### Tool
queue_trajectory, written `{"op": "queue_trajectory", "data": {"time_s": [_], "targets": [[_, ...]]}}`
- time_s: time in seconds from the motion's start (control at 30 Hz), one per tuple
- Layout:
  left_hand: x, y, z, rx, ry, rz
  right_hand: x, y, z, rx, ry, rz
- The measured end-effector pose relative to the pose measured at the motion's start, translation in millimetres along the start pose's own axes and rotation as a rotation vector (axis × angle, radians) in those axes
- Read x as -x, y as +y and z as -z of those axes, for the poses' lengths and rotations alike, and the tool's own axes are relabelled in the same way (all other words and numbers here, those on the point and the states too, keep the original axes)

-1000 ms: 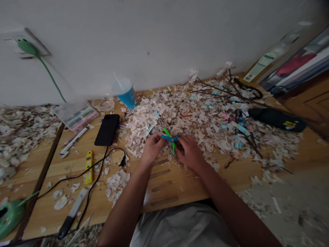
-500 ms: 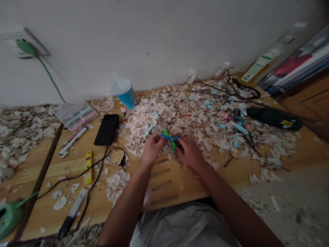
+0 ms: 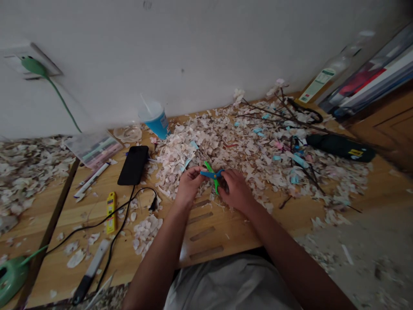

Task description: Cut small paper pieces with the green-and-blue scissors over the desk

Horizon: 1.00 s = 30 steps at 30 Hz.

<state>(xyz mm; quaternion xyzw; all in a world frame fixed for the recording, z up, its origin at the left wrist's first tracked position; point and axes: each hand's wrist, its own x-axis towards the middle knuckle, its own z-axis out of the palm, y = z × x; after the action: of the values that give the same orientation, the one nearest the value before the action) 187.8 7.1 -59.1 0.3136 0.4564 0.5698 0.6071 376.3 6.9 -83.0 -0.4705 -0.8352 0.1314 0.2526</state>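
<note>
My right hand (image 3: pixel 235 188) is closed around the handles of small blue and green scissors (image 3: pixel 213 175), whose blades are spread and point left. Close to the blade tips, my left hand (image 3: pixel 190 183) has its fingers pinched together; whatever they hold is too small and dim to make out. Both hands are over the near edge of a broad heap of pale, petal-like scraps (image 3: pixel 183 146) on the wooden table (image 3: pixel 206 234). A smaller pile of petal-like pieces (image 3: pixel 147 232) lies by my left forearm.
To the left lie a black phone (image 3: pixel 133 165), a yellow packet (image 3: pixel 111 212), a black cable (image 3: pixel 129 202) and a utility knife (image 3: pixel 92 271). A blue cup (image 3: pixel 156 122) stands near the wall. Twigs (image 3: pixel 277 113), a dark green pouch (image 3: pixel 338 147) and a bottle (image 3: pixel 325 77) occupy the right side.
The scissors' blades are spread wider than before and their angle has shifted slightly. Both hands stay in nearly the same place, and the whole view has tilted a little.
</note>
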Motion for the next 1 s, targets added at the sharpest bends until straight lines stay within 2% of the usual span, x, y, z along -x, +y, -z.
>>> {"op": "queue_trajectory", "data": {"time_s": [0.73,1.0], "targets": [[0,-8,-1.5,-0.096,0.074,-0.097,-3,-6,8,-0.033,-0.017,-0.008],[1,-5,-2.9,-0.136,0.109,-0.084,-4,-8,10,-0.03,-0.04,-0.013]]}}
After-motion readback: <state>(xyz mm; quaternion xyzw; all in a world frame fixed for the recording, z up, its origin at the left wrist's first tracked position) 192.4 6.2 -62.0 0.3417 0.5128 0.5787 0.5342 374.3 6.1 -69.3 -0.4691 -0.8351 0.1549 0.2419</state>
